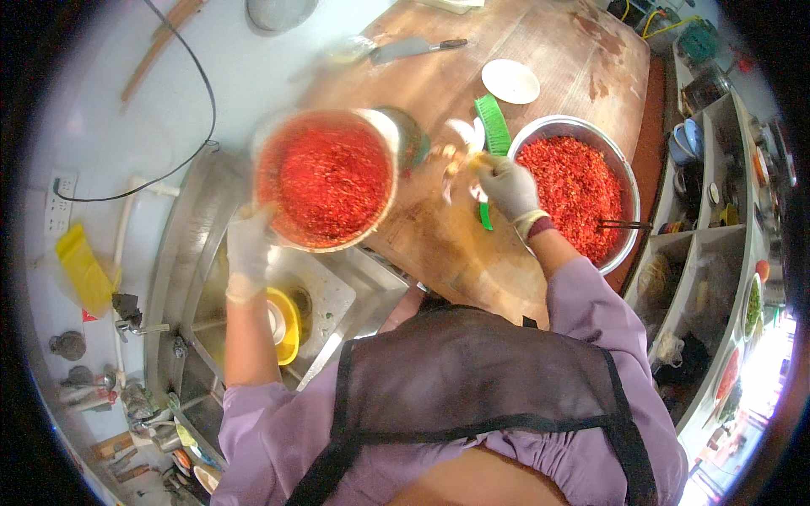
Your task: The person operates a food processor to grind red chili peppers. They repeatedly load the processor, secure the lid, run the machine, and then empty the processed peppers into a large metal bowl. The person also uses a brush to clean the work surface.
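My left hand (250, 243), in a pale glove, grips the near left rim of a round tub (373, 229) of finely chopped red chili (329, 177); both are blurred. My right hand (509, 183), gloved too, is over the wooden table beside a steel basin (635, 190) of chopped red chili (569, 183). Its fingers are bunched at a small yellowish blurred thing (479, 160); whether they hold it is unclear. Just beyond them lies a brush with green bristles (493, 126), partly hidden by the hand. Blurred white and tan pieces (452, 155) are left of the fingers.
A cleaver (411, 49) and a white plate (510, 81) rest on the wooden table (455, 253). Dark chopsticks (623, 224) stick out over the basin's right rim. Below the tub is a steel sink (338, 291) with a yellow bowl (290, 329). Shelves (690, 240) stand at right.
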The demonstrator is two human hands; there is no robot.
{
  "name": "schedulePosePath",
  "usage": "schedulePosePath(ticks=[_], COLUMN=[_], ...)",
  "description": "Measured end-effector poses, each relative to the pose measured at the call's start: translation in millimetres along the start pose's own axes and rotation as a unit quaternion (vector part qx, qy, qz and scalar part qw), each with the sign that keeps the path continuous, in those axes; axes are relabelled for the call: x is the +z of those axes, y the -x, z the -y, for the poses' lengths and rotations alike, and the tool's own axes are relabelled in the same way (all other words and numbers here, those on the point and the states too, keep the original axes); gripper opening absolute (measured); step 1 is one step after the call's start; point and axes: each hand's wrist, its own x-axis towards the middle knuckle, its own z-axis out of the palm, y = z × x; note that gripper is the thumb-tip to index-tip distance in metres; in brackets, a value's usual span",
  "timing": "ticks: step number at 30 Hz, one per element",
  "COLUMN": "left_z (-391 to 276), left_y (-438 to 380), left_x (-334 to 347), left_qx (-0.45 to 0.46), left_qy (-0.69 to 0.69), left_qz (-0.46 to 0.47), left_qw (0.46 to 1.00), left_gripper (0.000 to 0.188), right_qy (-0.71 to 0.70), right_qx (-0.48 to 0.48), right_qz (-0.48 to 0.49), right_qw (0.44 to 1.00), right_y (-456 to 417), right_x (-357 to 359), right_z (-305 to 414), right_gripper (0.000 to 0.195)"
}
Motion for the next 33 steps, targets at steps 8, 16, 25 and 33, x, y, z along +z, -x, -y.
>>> schedulePosePath(ticks=[8, 16, 25, 33], left_z=[19.3, -4.2, 17.6, 161.3], left_y=[5.0, 24.6, 41.7, 9.4], left_x=[-37.2, 63.4, 223.4, 287.0], left_qx=[0.046, -0.057, -0.104, 0.320], left_qy=[0.012, -0.017, -0.006, -0.203], left_qz=[-0.006, 0.131, 0.341, 0.380], left_qw=[0.999, 0.990, 0.934, 0.844], left_gripper=[0.022, 0.023, 0.041, 0.043], right_qy=[0.159, -0.442, -0.430, -0.571], right_qx=[0.044, 0.000, 0.030, 0.267], right_qz=[0.176, 0.145, -0.059, -0.104], right_qw=[0.970, 0.886, 0.900, 0.769], right_y=[5.0, 36.1, 125.2, 187.0], right_x=[95.6, -43.4, -130.1, -153.8], right_z=[-9.3, 15.7, -49.0, -77.9], right_gripper=[0.039, 0.094, 0.077, 0.072])
